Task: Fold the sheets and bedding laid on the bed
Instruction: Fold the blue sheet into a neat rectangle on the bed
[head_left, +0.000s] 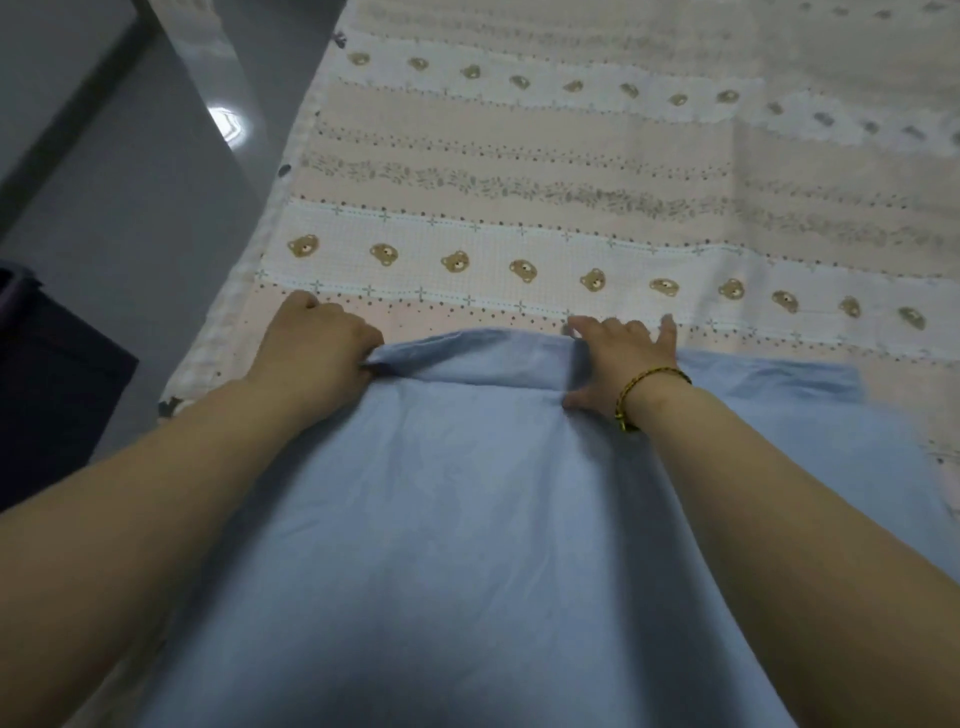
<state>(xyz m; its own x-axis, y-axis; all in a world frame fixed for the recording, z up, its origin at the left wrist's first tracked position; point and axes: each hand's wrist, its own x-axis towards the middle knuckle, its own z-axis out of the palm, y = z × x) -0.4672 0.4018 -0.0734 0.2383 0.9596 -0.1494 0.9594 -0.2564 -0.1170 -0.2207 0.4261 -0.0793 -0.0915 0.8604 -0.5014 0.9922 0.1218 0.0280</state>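
Presently the blue sheet (467, 493) is being pinched by the left hand (317, 348), pressed by the spread right hand (618, 358); uneven pull may skew it.

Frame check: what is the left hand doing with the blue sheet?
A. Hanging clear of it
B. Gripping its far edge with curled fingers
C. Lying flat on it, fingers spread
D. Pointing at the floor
B: the left hand has its fingers curled round the bunched far edge of the blue sheet, while the right hand lies spread flat on that edge.
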